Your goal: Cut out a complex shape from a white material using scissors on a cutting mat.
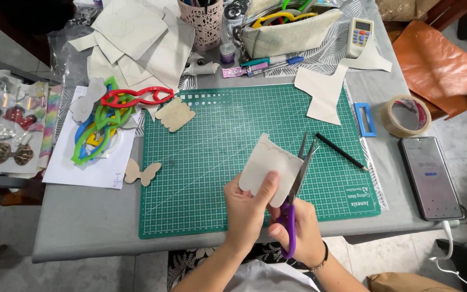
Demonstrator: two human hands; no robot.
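One cream cut-out piece (266, 165) sits low-centre in my view over the green cutting mat (206, 162), pinched by my left hand (249, 208), while my right hand (298, 230) grips purple-handled scissors (294, 200), blades parted at its edge, pencil (341, 152) just right.

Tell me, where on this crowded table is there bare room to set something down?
Most free: the middle of the green cutting mat, between the wooden shape and the pencil. Also the grey table strip along the near-left edge. Crowded: the far edge with the pouch and paper pieces, and the left side's plastic templates.
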